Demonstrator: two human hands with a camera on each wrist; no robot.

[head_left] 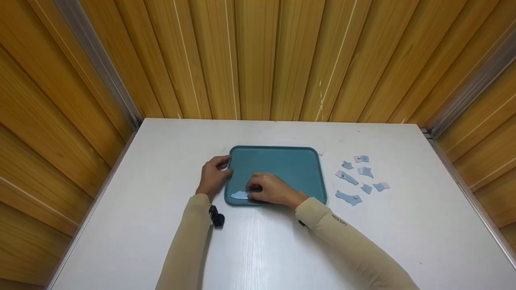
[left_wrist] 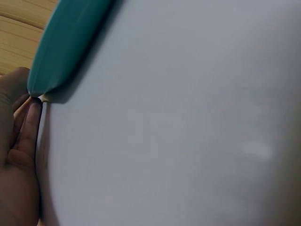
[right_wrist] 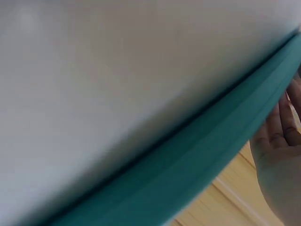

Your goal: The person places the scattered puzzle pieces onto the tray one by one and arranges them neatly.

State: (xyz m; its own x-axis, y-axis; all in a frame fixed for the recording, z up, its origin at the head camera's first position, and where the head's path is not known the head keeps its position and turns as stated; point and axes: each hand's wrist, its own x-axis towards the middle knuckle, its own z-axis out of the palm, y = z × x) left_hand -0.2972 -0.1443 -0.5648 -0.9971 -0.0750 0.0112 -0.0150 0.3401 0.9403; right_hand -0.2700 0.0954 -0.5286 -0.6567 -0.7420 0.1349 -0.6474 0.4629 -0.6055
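Note:
A teal tray lies on the white table. My left hand holds its left edge, thumb and forefinger at the rim; in the left wrist view the fingers meet the tray's corner. Inside the tray's near left corner lies a light-blue, irregular puzzle piece. My right hand reaches over the near rim, its thumb and forefinger curled together and pinching at the right end of this piece. The right fingertips' contact is partly hidden. In the right wrist view the tray's side hides the piece.
Several loose light-blue puzzle pieces are scattered on the white table to the right of the tray. Wood-patterned panels stand behind the table and at both sides.

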